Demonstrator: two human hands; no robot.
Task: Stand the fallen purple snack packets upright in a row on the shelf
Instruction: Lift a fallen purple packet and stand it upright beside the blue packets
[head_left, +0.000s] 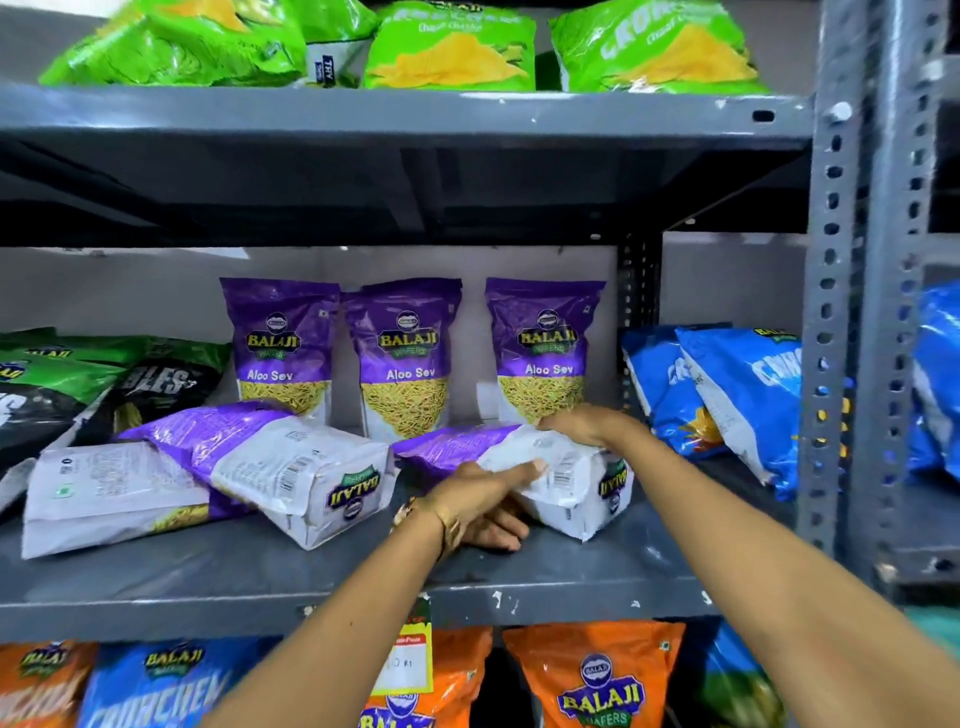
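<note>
Head view, shelf: grey metal, middle of the frame; my working level.
Standing purple packets: three upright along the back wall, centre of the frame; left one, middle one, right one. Fronts face me, small gaps between them.
Fallen packet in hand: lying on its side, centre right of the frame, just in front of the right standing one, white back panel up, bottom end toward me.
Other fallen packets: two more at lower left of centre, one lying over another, both flat.
Handling, my judgement: film pouch, smooth and a bit slippery, soft walls, loose crisp filling that shifts when tipped. Light. Squeezing would crush the contents, so I would take it by the two side edges and let the flat base gusset carry it.
Left hand: forearm rises from the bottom centre; thumb lies on the packet's near white edge, fingers curl under and beside it on the shelf, closed around that edge.
Right hand: arm comes in from the lower right; palm down over the packet's far top edge, fingers curved onto it, holding.
Neighbours: green and black bags at mid left, blue bags at mid right.
</note>
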